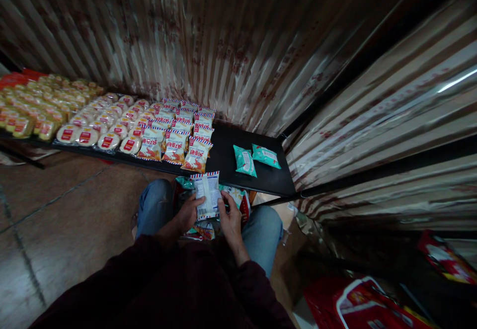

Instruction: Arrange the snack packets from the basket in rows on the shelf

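Between my two hands is a snack bag [207,196] with red-and-blue striped ends, its printed back facing up. My left hand [188,213] grips its left side, and my right hand [230,215] pinches the right edge. Under it, between my knees, several more snack bags [238,196] lie in a pile, partly hidden by my hands. Just beyond stand rows of striped-end snack bags [197,154] on a black shelf [223,142], fronts toward me. Two teal snack bags [245,161] lie apart on the shelf's right part.
Round packaged cakes [109,141] and small yellow packaged cakes [23,126] fill the shelf's left side. A black metal post [350,177] runs along the right. Striped plastic sheeting [238,45] hangs behind. A red bag [365,301] sits at the lower right.
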Demonstrator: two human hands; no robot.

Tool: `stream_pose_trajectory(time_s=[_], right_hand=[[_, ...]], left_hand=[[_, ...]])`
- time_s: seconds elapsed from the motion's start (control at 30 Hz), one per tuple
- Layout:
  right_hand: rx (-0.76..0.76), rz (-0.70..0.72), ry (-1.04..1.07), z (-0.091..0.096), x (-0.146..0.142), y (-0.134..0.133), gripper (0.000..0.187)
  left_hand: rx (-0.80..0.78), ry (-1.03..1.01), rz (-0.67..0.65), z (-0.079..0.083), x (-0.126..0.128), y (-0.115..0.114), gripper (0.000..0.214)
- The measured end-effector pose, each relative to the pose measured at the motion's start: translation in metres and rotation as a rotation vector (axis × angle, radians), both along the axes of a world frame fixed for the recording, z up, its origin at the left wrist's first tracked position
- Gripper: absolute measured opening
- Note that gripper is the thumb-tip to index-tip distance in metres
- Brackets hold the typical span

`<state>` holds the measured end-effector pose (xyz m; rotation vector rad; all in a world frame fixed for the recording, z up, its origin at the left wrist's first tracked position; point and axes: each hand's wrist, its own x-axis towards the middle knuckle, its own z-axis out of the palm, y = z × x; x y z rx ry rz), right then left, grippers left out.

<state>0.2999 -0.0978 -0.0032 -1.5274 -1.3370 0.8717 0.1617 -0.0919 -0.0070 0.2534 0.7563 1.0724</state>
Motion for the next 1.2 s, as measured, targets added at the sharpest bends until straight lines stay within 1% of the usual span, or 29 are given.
stream_pose_trajectory(time_s=[0.13, 0.23, 0.33, 0.4, 0.47, 0.6, 0.7, 0.8, 0.9, 1.03, 1.1, 1.2], right_hand=[[-0.002, 0.005, 0.015, -0.001, 0.000, -0.001, 0.035], [0.029, 0.005, -0.009, -0.002, 0.000, 0.000, 0.034], [0.139, 0.002, -0.159, 0.000, 0.000, 0.001, 0.031], [0.229, 0.029, -0.269, 0.002, 0.000, 0.001, 0.029], [0.272, 0.065, -0.313, 0.004, -0.001, 0.001, 0.027], [0.247, 0.063, -0.270, 0.003, -0.001, 0.001, 0.023], [0.235, 0.059, -0.247, 0.003, 0.000, 0.000, 0.022], [0.267, 0.096, -0.276, 0.004, 0.000, -0.001, 0.023], [0.314, 0.092, -0.309, 0.005, -0.001, -0.002, 0.024], [0.348, 0.101, -0.369, 0.006, -0.003, -0.003, 0.025], [0.351, 0.115, -0.390, 0.007, -0.004, -0.002, 0.026], [0.328, 0.119, -0.385, 0.009, -0.004, -0.003, 0.026]], left_hand=[[0.021, -0.046, -0.026, -0.006, 0.000, 0.000, 0.052], [0.036, -0.093, -0.043, -0.010, 0.000, 0.001, 0.054], [0.040, -0.113, -0.030, -0.016, 0.001, 0.001, 0.055], [0.043, -0.117, -0.024, -0.019, 0.001, 0.002, 0.053], [0.040, -0.106, -0.006, -0.022, 0.001, 0.002, 0.050], [0.000, -0.081, 0.014, -0.019, 0.000, 0.001, 0.051], [-0.040, -0.121, -0.004, -0.012, 0.001, 0.000, 0.055], [-0.058, -0.167, 0.001, -0.008, 0.002, 0.000, 0.053], [-0.050, -0.186, 0.014, -0.009, 0.002, -0.001, 0.049], [-0.045, -0.207, -0.020, -0.014, 0.000, -0.003, 0.049], [-0.036, -0.205, -0.036, -0.015, -0.001, -0.004, 0.050], [0.004, -0.142, -0.054, -0.011, -0.002, -0.003, 0.053]])
